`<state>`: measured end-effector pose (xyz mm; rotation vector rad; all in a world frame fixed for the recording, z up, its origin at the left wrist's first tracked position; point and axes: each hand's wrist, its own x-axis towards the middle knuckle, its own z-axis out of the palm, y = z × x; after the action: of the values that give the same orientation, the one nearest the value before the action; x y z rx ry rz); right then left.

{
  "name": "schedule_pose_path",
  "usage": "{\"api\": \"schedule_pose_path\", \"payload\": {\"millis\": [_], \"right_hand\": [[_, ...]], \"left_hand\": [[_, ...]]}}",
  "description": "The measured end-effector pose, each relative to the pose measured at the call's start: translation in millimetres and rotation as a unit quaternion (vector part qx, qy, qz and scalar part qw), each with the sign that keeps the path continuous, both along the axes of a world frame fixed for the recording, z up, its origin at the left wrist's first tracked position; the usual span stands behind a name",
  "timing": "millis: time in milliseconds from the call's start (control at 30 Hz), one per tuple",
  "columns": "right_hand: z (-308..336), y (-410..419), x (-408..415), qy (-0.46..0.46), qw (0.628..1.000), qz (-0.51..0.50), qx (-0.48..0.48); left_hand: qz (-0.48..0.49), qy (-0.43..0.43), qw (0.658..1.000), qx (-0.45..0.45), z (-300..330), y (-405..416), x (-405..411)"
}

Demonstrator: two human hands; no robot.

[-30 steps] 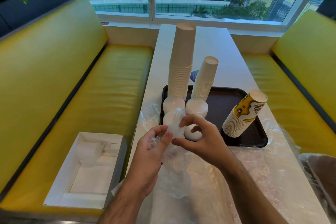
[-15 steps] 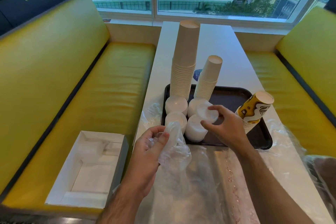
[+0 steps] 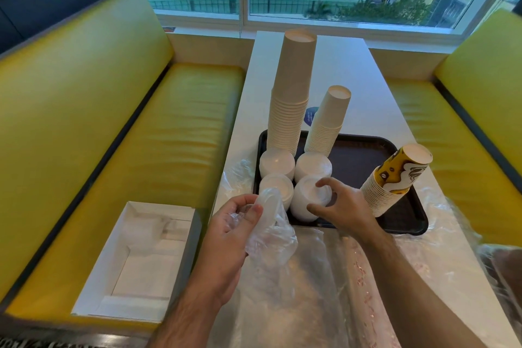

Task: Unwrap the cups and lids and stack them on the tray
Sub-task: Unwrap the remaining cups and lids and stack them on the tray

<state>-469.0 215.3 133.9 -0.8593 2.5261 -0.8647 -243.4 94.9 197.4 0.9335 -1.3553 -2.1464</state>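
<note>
Loose clear plastic sheeting (image 3: 305, 285) covers the near end of the white table (image 3: 347, 76), from 5 to 7 o'clock. Left hand (image 3: 234, 232), 7 o'clock: fingers and thumb curled, pinching a crumpled clear wrapper (image 3: 271, 237); whether anything remains inside cannot be told. The film looks weightless, limp and clingy, best taken by a bunched fold. Right hand (image 3: 344, 206), centre: thumb and fingers spread over the top of the near-right lid stack (image 3: 308, 200), touching it; no pinch can be confirmed. Lids appear thin, light, slippery and easily dented, so hold the sides of the stack, not the crown. Black tray (image 3: 406, 223), centre to 3 o'clock, bears three more lid stacks: near-left (image 3: 278, 186), far-left (image 3: 276, 162), far-right (image 3: 313, 165). Printed yellow cup stack (image 3: 395, 181) leans at 3 o'clock. Tall plain cup stack (image 3: 291, 93) and shorter one (image 3: 327, 121) stand at 12 o'clock on the tray's far edge; paper, light, top-heavy, to be gripped low. Open white box (image 3: 135, 260) on the yellow bench (image 3: 113, 121), 9 o'clock.
</note>
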Motion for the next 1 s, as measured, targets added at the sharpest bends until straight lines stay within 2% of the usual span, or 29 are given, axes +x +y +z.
{"api": "schedule_pose_path", "payload": {"millis": [300, 467, 633, 733, 867, 1000], "right_hand": [[2, -6, 1, 0.016, 0.999, 0.015, 0.026], [2, -2, 1, 0.013, 1.0, 0.016, 0.005], [16, 1, 10, 0.05, 0.998, 0.007, -0.037], [41, 1, 25, -0.01, 0.991, 0.084, -0.106], [65, 0, 50, -0.055, 0.968, 0.224, -0.1], [69, 2, 55, -0.01, 0.97, 0.2, -0.137]], "left_hand": [[0.001, -0.005, 1.0, 0.002, -1, 2, -1], [-0.001, -0.005, 1.0, -0.001, -1, 3, -1], [-0.005, -0.016, 1.0, -0.011, -2, 4, 0], [-0.015, -0.022, 0.999, -0.031, -2, 5, -1], [-0.034, -0.019, 0.998, -0.058, -3, 8, -2], [-0.023, -0.019, 0.999, -0.03, -3, 10, -3]]}}
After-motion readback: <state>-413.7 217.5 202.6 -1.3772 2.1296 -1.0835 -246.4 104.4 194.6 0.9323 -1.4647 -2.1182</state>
